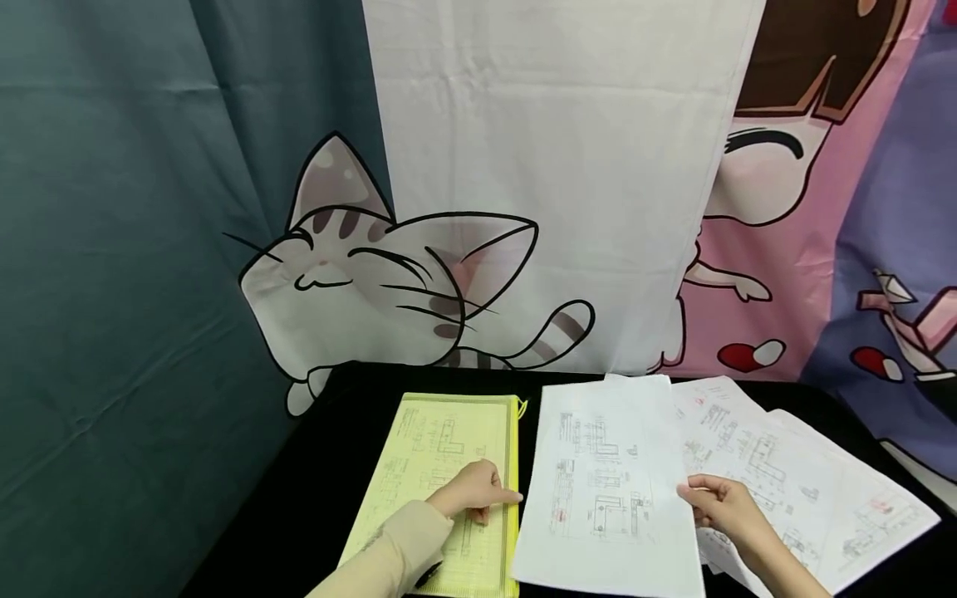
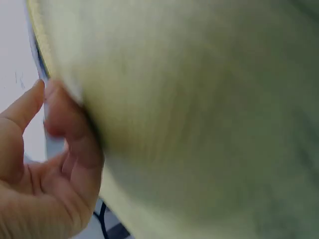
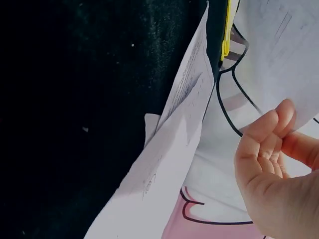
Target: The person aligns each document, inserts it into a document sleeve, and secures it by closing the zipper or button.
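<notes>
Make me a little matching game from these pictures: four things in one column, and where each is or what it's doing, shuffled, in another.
1. Left hand
2. Right hand
3. Cartoon cat
4. Fanned papers

A. Printed on the cloth
B. Right of the held sheet
C. Over the yellow folder
D. Pinching a sheet's edge

Pairs: 1-C, 2-D, 3-A, 4-B

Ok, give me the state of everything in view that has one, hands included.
Yellow folder: lying flat, drawing visible through it.
Held sheet: drawing side up, pinched at its right edge.
Loose sheets: overlapping, fanned out.
Left hand: over the yellow folder, fingers partly curled; grip unclear.
Right hand: pinching the held sheet.
Backdrop: hanging, lightly creased.
</notes>
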`<act>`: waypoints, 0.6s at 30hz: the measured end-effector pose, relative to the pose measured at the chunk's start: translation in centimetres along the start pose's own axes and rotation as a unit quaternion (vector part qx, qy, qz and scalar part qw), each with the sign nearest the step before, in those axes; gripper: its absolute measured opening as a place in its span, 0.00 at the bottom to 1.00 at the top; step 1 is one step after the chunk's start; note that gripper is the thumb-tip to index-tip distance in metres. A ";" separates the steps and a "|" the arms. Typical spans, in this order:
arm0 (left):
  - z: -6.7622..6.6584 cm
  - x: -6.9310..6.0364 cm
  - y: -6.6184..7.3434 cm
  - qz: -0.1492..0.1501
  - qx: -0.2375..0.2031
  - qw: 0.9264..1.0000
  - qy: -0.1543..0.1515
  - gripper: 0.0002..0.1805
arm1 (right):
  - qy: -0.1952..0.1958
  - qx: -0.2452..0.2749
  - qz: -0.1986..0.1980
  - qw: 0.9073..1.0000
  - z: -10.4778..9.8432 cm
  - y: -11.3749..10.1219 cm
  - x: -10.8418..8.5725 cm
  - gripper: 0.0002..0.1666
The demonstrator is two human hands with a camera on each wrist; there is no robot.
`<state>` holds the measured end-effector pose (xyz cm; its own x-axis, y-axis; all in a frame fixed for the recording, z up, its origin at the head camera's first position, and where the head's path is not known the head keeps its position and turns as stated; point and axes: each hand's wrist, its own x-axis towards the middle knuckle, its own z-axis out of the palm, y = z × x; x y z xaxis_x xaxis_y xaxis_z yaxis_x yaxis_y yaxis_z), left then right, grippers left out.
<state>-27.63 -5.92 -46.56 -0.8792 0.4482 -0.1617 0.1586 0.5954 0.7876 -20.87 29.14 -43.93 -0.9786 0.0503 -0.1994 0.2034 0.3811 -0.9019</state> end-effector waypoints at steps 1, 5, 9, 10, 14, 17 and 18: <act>0.2 0.2 0.1 -0.007 0.016 1.000 0.009 0.26 | 0.004 0.003 0.005 1.000 0.0 0.0 0.1 0.20; 0.7 0.7 0.8 -0.031 0.053 0.998 0.019 0.28 | 0.006 0.002 0.010 1.000 0.1 0.1 0.4 0.17; 0.6 0.9 1.2 -0.055 0.040 0.998 -0.015 0.24 | 0.000 -0.040 -0.002 0.999 -0.1 0.2 0.4 0.15; 0.5 0.8 1.3 -0.058 0.036 0.997 -0.023 0.23 | 0.001 -0.057 -0.007 0.998 -0.1 0.2 0.4 0.16; 0.3 0.5 1.6 -0.062 0.021 0.997 -0.040 0.22 | 0.025 -0.106 -0.029 0.994 -0.4 0.3 0.4 0.21; 0.3 0.1 1.7 -0.050 0.032 0.998 -0.033 0.24 | 0.020 -0.095 -0.030 0.995 -0.8 0.3 0.4 0.22; 0.3 0.1 1.7 -0.042 0.038 0.998 -0.029 0.25 | 0.003 -0.085 -0.035 0.996 -1.1 0.3 0.3 0.23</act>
<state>-27.27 -4.68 -45.41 -0.8635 0.4315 -0.2610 0.1216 0.6804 0.7227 -21.18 30.24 -43.85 -0.9905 0.0234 -0.1357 0.1272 0.5340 -0.8359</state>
